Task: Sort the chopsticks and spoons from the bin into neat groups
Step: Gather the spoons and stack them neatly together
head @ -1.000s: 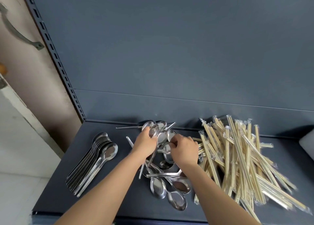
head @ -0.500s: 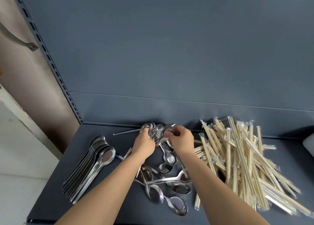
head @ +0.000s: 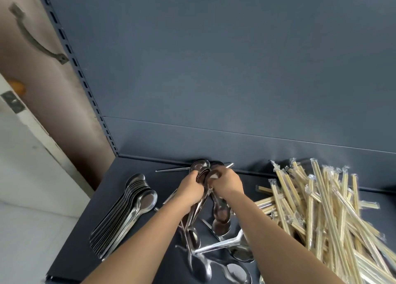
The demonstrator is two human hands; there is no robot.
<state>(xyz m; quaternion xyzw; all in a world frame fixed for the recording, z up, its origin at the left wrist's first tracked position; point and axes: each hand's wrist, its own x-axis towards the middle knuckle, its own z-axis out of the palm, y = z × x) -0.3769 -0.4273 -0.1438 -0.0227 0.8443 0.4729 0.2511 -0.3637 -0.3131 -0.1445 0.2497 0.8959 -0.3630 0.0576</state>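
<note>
A neat stack of steel spoons (head: 126,210) lies at the left of the dark shelf (head: 137,168). A loose heap of spoons (head: 216,247) is tangled in the middle, under my arms. My left hand (head: 190,189) is shut on a small bunch of spoons (head: 200,173), bowls pointing to the back wall, handles trailing down towards me. My right hand (head: 225,182) grips another spoon (head: 214,174) right beside that bunch, touching it. Wrapped wooden chopsticks (head: 325,208) lie in a loose pile on the right.
The shelf's grey back panel (head: 214,69) rises just behind the hands. A slotted upright (head: 85,86) marks the left side, with a brown door and its handle (head: 34,39) beyond. The shelf's front edge (head: 64,277) is near the bottom left.
Both hands have closed in together at the back of the shelf; the right hand has brought a spoon against the bunch in the left hand. The camera shifted slightly.
</note>
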